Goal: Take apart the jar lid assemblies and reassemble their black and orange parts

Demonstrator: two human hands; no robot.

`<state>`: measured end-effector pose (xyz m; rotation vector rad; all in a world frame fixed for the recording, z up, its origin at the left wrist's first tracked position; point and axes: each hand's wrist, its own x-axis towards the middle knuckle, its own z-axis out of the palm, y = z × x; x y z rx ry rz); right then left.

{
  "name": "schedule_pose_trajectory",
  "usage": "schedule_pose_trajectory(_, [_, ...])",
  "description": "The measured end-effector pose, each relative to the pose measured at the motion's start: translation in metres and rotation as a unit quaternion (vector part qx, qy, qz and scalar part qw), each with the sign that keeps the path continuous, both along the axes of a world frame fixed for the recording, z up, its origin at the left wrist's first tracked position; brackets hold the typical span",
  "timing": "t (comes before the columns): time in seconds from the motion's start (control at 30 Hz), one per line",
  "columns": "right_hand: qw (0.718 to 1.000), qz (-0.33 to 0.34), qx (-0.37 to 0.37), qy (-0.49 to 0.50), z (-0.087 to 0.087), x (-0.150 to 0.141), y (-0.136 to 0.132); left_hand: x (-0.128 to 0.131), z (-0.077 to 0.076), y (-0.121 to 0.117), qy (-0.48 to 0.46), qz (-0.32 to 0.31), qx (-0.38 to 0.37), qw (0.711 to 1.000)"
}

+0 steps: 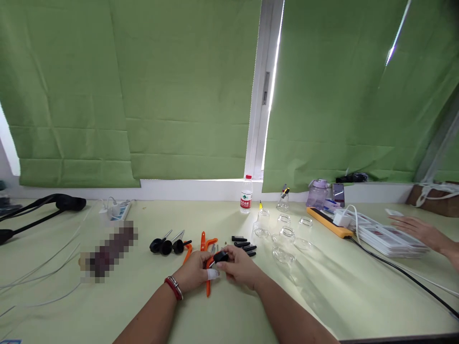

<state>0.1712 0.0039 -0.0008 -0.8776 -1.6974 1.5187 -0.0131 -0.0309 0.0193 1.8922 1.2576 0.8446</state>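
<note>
My left hand (193,273), its thumb wrapped in white tape, is closed on an orange plastic handle (208,288) whose lower end sticks out below the fingers. My right hand (241,267) pinches a small black plastic part (221,256) against the top of that handle. A short metal piece shows between the two; how they join is hidden by fingers. Beyond my left hand lie more orange plastic parts (203,241) and several black cup-shaped pieces with metal rods (166,247). Black strip-like pieces with fine teeth or coils (239,239) lie just past my right hand.
Clear glass vessels (283,252) stand to the right, before a water bottle (245,195). An orange power strip (329,222) and stacked white trays (389,241) are farther right, with another person's hand (418,229) over the trays. White cables (53,264) cross the table's left.
</note>
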Motion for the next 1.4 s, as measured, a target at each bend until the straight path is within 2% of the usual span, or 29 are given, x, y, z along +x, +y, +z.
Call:
schedule_pose_trajectory(0.07, [0.997,-0.06,-0.01,0.05,0.006,0.007,0.006,-0.004,0.001,0.002,-0.029,0.003,-0.001,1.0])
schedule_pose_trajectory(0.1, [0.992,-0.094,-0.012,0.078,0.009,0.011,0.01,-0.006,0.001,0.004,-0.037,0.025,0.004,0.999])
schedule_pose_trajectory(0.23, [0.969,-0.195,-0.019,0.15,0.013,0.026,0.022,-0.018,-0.003,0.015,0.015,0.211,0.053,0.976])
schedule_pose_trajectory(0.33, [0.967,-0.203,-0.026,0.149,0.011,0.029,0.024,-0.022,-0.007,0.02,0.111,0.305,0.072,0.943])
schedule_pose_trajectory(0.43, [0.973,-0.186,-0.021,0.133,0.01,0.026,0.02,-0.02,-0.007,0.021,0.202,0.336,0.06,0.918])
schedule_pose_trajectory(0.5, [0.977,-0.175,-0.021,0.118,0.012,0.024,0.017,-0.016,-0.005,0.019,0.228,0.343,0.051,0.91])
schedule_pose_trajectory(0.73, [0.981,-0.162,-0.027,0.099,0.014,0.022,0.013,-0.013,-0.002,0.016,0.227,0.342,0.088,0.908])
schedule_pose_trajectory(0.9, [0.983,-0.164,-0.021,0.086,0.012,0.023,0.015,-0.011,-0.004,0.013,0.246,0.314,0.136,0.907])
schedule_pose_trajectory(1.03, [0.988,-0.131,-0.011,0.076,0.013,0.024,0.011,-0.003,-0.004,0.006,0.239,0.234,0.227,0.915])
schedule_pose_trajectory(1.13, [0.994,-0.058,0.002,0.091,0.013,0.023,0.008,0.006,-0.004,0.0,0.275,0.138,0.278,0.91])
schedule_pose_trajectory(1.2, [0.995,-0.017,0.008,0.102,0.012,0.021,0.005,0.012,-0.003,-0.003,0.304,0.075,0.27,0.911])
schedule_pose_trajectory(1.27, [0.994,-0.002,0.015,0.104,0.012,0.02,0.003,0.015,-0.003,-0.004,0.33,0.043,0.227,0.915])
schedule_pose_trajectory(1.33, [0.995,0.005,0.019,0.096,0.011,0.019,0.002,0.016,-0.004,-0.003,0.34,0.042,0.183,0.921])
schedule_pose_trajectory(1.4, [0.995,0.01,0.019,0.094,0.012,0.02,0.003,0.011,-0.003,0.0,0.328,0.081,0.175,0.925])
